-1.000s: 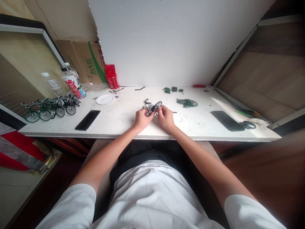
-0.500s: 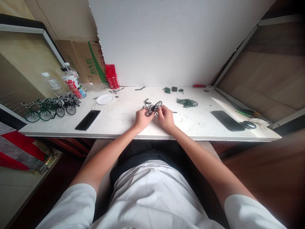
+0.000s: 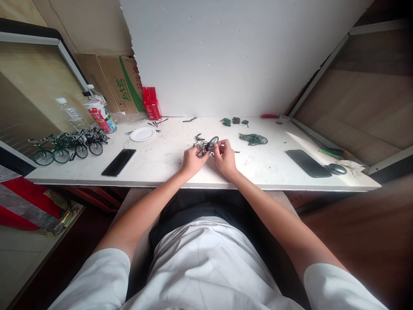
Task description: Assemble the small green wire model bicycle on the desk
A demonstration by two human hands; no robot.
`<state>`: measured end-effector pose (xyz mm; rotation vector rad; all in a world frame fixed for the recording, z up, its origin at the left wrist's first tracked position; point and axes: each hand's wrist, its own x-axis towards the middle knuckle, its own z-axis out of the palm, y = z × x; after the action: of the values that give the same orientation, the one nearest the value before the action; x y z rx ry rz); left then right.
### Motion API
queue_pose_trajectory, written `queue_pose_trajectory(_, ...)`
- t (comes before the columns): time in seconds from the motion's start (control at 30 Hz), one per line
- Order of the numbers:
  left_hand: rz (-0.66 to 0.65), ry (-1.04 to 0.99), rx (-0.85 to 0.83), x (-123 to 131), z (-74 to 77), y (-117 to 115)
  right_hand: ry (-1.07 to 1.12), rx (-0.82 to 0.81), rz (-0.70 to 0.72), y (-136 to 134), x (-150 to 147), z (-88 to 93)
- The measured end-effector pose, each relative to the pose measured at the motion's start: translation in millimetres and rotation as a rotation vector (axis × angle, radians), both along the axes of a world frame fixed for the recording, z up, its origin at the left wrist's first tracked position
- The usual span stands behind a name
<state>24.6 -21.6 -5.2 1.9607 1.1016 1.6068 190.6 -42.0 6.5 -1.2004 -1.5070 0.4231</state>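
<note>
Between my two hands, above the white table (image 3: 161,168), is a small black model bicycle (image 3: 206,147) with a spoked wheel pointing away to the right. My left hand (image 3: 192,162) grips its near left side, fingers closed around the frame. The fingers of my right hand (image 3: 225,158) are pinched at the wheel's lower right side; the exact part under the fingertips is hidden. Just beyond the bicycle lies a small black part (image 3: 200,137). Another thin dark piece (image 3: 237,152) is right of my right hand.
Several assembled model bicycles (image 3: 61,150) and bottles (image 3: 100,114) stand at left, near a phone (image 3: 118,162) and white plate (image 3: 142,134). Green wheel parts (image 3: 253,139) and small green pieces (image 3: 226,122) lie behind. At right are a dark phone (image 3: 308,163) and a mouse (image 3: 337,168).
My right hand's fingers have lifted and shifted slightly at the wheel. The bicycle's wheel has moved a little to the left; my left hand stays in place.
</note>
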Motion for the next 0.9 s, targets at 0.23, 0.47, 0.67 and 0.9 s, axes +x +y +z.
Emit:
queue_pose_trajectory(0.23,0.013,0.010,-0.002,-0.3,-0.6,0.4,-0.032,0.009,-0.009,1.0,0.9,-0.6)
queue_pose_trajectory(0.47,0.015,0.014,0.004,0.2,1.9,-1.4,-0.036,-0.001,-0.001,1.0,0.5,0.3)
queue_pose_trajectory(0.67,0.007,0.008,0.002,-0.1,-0.1,0.1,-0.040,0.008,-0.005,1.0,0.4,0.3)
queue_pose_trajectory(0.9,0.007,0.012,0.006,-0.7,-0.3,0.0,-0.038,0.003,0.000,1.4,0.6,0.0)
